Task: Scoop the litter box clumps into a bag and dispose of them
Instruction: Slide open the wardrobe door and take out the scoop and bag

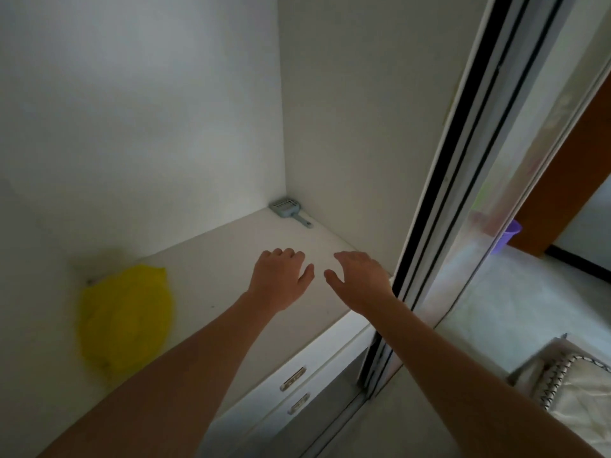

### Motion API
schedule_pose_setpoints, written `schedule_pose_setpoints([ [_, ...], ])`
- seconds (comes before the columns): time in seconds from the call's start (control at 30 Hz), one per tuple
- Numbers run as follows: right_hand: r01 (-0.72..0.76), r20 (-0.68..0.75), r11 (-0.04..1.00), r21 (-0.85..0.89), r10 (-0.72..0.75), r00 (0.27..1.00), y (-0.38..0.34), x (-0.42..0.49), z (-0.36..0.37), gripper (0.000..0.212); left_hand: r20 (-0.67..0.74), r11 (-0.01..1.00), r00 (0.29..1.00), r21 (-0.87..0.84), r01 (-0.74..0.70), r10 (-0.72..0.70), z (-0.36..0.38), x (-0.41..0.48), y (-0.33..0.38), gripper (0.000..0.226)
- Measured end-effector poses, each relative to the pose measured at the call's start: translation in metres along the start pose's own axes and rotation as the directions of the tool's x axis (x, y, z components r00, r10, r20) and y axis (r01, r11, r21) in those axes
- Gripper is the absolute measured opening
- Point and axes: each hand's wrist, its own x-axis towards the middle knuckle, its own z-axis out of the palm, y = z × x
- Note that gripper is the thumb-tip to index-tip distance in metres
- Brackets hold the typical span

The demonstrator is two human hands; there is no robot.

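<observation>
Far back in the corner of the white wardrobe shelf [231, 256]: a small grey-blue plastic litter scoop [287, 209], flat on the board, slotted head tight to the corner, short handle pointing near and right. At the near left of the same shelf: a crumpled yellow plastic bag [125, 312], blurred, well apart from the scoop. No litter box in view.

Left hand [281, 280] and right hand [358, 280] side by side over the middle of the shelf, palms down, fingers loose and slightly spread, nothing held in either. Both short of the scoop, bare shelf between. Touching the board or just above it: impossible to tell (too dim under the palms).

Probably light and rigid, that scoop: thin moulded plastic, smooth, perhaps a little slippery, not fragile. Best taken by the handle, thumb on top and fingers beneath, the head being hard against both walls. Draw toward the near side first to free it from the corner. One hand enough, by the look of it.

As for the bag: likely thin, soft, almost weightless, apt to slide on the smooth board and to collapse when lifted. Pinch at an upper edge or the handles (not made out here), not the middle.

To the right, a sliding door frame [463, 193]. Below the near shelf edge, two white drawers with metal pulls [292, 378].
</observation>
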Motion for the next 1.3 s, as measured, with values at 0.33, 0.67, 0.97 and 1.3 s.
schedule_pose_setpoints([
  [0.33,0.256,0.106,0.966,-0.025,-0.252,0.962,0.018,0.044,0.026,0.07,-0.02,0.953,0.957,0.088,0.291,-0.291,0.018,-0.011,0.003,0.059],
  [0.67,0.519,0.15,0.853,0.063,-0.522,0.84,-0.048,0.051,0.052,0.069,-0.005,0.812,0.827,0.182,0.554,-0.563,0.005,-0.084,-0.021,0.059],
  [0.97,0.63,0.131,0.774,0.065,-0.632,0.763,-0.126,0.056,0.069,0.064,-0.042,0.728,0.752,0.219,0.65,-0.658,0.002,-0.131,-0.076,0.054],
  [1.3,0.693,0.143,0.713,0.112,-0.701,0.698,-0.19,0.059,0.07,0.063,-0.143,0.671,0.707,0.23,0.705,-0.693,-0.018,-0.166,-0.118,0.047],
])
